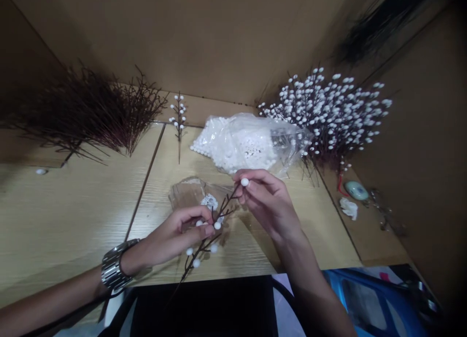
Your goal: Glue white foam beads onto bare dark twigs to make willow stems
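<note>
My left hand (191,227), with a metal watch on the wrist, pinches a thin brown artificial twig (199,252) near its middle. The twig slants from lower left to upper right above the table. Several white balls sit on its lower branches, while bare tips show higher up. At the twig's top end my right hand (264,196) has thumb and fingers closed around a white ball (244,182). Whether the ball is on the tip is hard to tell. Below the hands lies a piece of cardboard (184,193) with a white smeared blob (209,201) on it.
A clear plastic bag (233,133) of white balls lies beyond my hands. Bare brown twigs (91,113) are heaped at left; twigs with white balls (324,108) are heaped at right. One finished-looking sprig (179,118) lies between. A greenish oval object (356,190) and crumpled tissue (349,208) are at right.
</note>
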The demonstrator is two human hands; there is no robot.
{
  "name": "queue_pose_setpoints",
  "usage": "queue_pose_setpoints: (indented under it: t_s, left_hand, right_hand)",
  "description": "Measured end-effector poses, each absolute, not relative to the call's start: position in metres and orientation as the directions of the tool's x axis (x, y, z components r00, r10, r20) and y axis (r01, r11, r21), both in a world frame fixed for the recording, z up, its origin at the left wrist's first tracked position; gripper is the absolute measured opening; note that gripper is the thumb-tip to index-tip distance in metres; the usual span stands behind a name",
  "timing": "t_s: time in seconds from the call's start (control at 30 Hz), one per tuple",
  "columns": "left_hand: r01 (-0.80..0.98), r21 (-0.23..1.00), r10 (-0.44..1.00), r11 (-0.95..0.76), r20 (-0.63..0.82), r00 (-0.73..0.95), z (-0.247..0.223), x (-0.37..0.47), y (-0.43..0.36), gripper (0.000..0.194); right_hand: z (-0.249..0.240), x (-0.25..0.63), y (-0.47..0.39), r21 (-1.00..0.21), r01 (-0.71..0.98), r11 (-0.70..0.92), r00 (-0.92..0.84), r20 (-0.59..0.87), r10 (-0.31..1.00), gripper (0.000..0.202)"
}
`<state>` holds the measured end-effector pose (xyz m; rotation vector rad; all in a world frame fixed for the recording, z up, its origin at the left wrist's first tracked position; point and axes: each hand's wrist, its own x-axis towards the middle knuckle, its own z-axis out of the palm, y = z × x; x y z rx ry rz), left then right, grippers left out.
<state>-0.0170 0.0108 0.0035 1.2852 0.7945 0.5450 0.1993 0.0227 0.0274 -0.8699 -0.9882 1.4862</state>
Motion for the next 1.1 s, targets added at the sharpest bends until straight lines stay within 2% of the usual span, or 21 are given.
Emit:
queue_pose_setpoints:
  t_s: [0.2, 0.47, 0.53, 0.6, 0.67, 0.77, 0.9, 1.1]
  left_hand:
    - [0.092, 0.969, 0.69, 0.23, -0.229, 0.687, 0.006, -0.021, 0.011, 0.026]
    - [0.006, 0.957, 0.617, 0.29, -0.192, 0.763, 0.001, -0.023, 0.008, 0.023]
    - [-0.028, 0.973, 0.683, 0.229, -0.14, 0.717, -0.003, -0.024, 0.008, 0.035]
    - [-0.014, 0.994, 0.803, 0.109, -0.08, 0.59, -0.006, -0.025, 0.007, 0.047]
    - [0.069, 0.997, 0.885, -0.026, -0.009, 0.466, -0.007, -0.027, 0.005, 0.054]
    - [0.236, 0.952, 0.915, -0.195, 0.09, 0.393, -0.001, -0.029, 0.001, 0.061]
    - [0.42, 0.837, 0.91, -0.35, 0.198, 0.363, 0.009, -0.028, -0.003, 0.049]
    - [0.463, 0.757, 0.873, -0.461, 0.294, 0.389, 0.013, -0.022, -0.004, 0.032]
  right_hand:
    - [0.035, 0.195, 0.027, -0.887, -0.454, -0.083, -0.144, -0.019, 0.989, 0.015]
    - [0.047, 0.2, 0.023, -0.824, -0.525, -0.212, -0.394, 0.014, 0.919, 0.008]
    - [0.048, 0.201, 0.021, -0.829, -0.522, -0.201, -0.394, 0.025, 0.919, 0.006]
    - [0.049, 0.2, 0.018, -0.839, -0.508, -0.193, -0.376, 0.015, 0.926, 0.005]
    - [0.051, 0.199, 0.015, -0.848, -0.494, -0.19, -0.342, -0.012, 0.94, 0.005]
    - [0.055, 0.197, 0.01, -0.85, -0.501, -0.161, -0.251, -0.035, 0.967, 0.005]
    - [0.062, 0.191, 0.003, -0.85, -0.52, -0.082, -0.163, 0.005, 0.987, 0.006]
    - [0.067, 0.174, -0.006, -0.866, -0.494, -0.07, -0.201, 0.035, 0.979, 0.008]
